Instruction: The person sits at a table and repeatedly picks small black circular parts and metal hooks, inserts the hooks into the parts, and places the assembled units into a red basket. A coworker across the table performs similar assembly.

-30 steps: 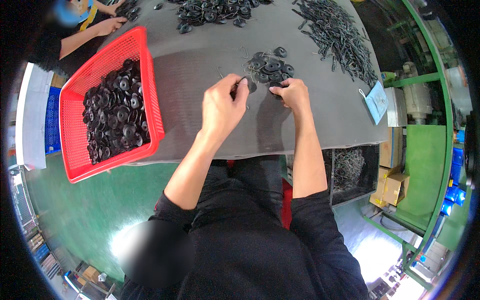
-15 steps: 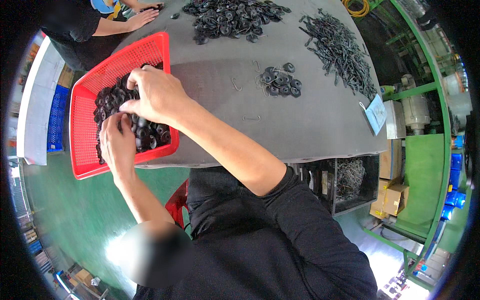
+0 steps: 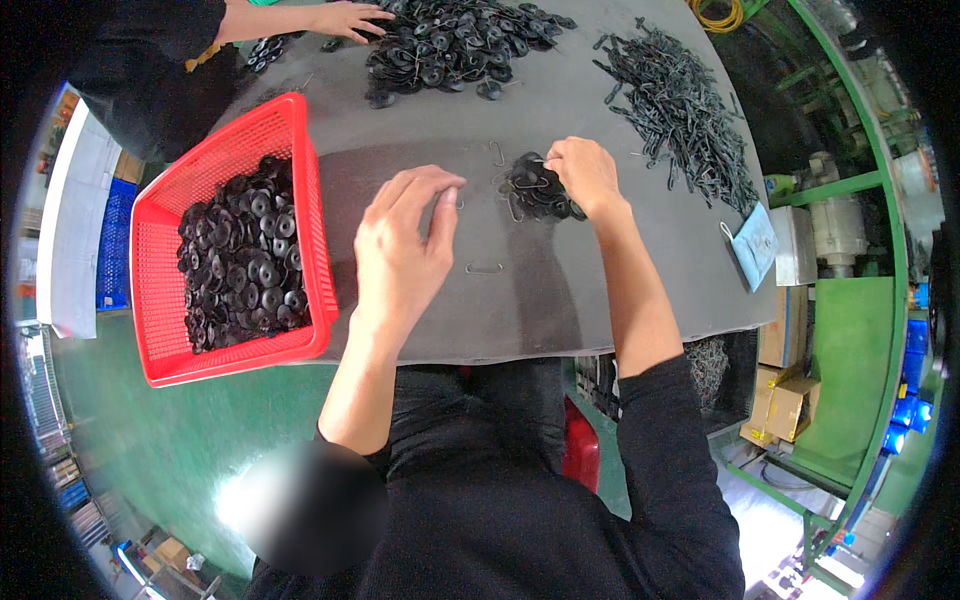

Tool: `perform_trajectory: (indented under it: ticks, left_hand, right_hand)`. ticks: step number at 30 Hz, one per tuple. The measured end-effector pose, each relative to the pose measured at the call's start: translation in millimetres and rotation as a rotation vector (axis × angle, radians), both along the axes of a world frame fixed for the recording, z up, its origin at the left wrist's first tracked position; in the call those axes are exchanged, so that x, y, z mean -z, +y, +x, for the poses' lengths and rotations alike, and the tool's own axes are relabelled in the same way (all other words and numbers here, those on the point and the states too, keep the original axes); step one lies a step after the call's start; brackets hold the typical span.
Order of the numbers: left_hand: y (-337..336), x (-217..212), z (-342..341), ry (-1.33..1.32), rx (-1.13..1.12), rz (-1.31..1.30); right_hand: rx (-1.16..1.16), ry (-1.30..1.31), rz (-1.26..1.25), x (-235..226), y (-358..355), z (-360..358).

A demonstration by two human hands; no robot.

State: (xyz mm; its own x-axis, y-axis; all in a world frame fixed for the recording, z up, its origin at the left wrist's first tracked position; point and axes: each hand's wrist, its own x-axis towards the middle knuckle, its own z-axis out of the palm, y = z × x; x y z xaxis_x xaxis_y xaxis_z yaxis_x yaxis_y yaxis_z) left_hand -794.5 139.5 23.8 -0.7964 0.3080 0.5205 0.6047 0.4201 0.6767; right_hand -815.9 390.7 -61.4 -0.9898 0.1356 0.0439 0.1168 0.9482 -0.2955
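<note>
My left hand (image 3: pixel 400 245) hovers over the grey table, its fingers bent and thumb apart from them. A small wire hook (image 3: pixel 459 203) lies by its fingertips, partly covered. My right hand (image 3: pixel 585 175) is at a small heap of black round discs (image 3: pixel 545 203) with thin wires among them. Thumb and fingers are pinched together there; what they hold is too small to name. Two more wire hooks lie loose: one (image 3: pixel 497 153) just left of the heap and another (image 3: pixel 484 268) nearer me. Many black discs with centre holes (image 3: pixel 245 250) fill part of the red basket (image 3: pixel 318 230) at left.
A large heap of black discs (image 3: pixel 450 45) lies at the far side, with another person's hand (image 3: pixel 350 18) beside it. Slender dark pieces (image 3: pixel 680 115) are piled at far right. A light blue face mask (image 3: pixel 753 245) sits near the right edge.
Both my hands have left the red basket and moved right over the table. My right hand has reached the small heap. The other person's hand has moved right towards the large heap.
</note>
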Motion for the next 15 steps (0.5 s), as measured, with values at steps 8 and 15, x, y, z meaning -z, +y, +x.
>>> perform_trajectory:
  ticks: [8,15]
  left_hand:
    - [62.3,62.4,-43.6,-0.237,0.032,-0.072]
    - [95.5,97.1,-73.7,-0.242,0.103,-0.18]
  right_hand:
    - [0.115,0.112,-0.883,-4.6,13.1,7.7]
    - [0.054,-0.008,-0.367,-30.8,53.1,33.1]
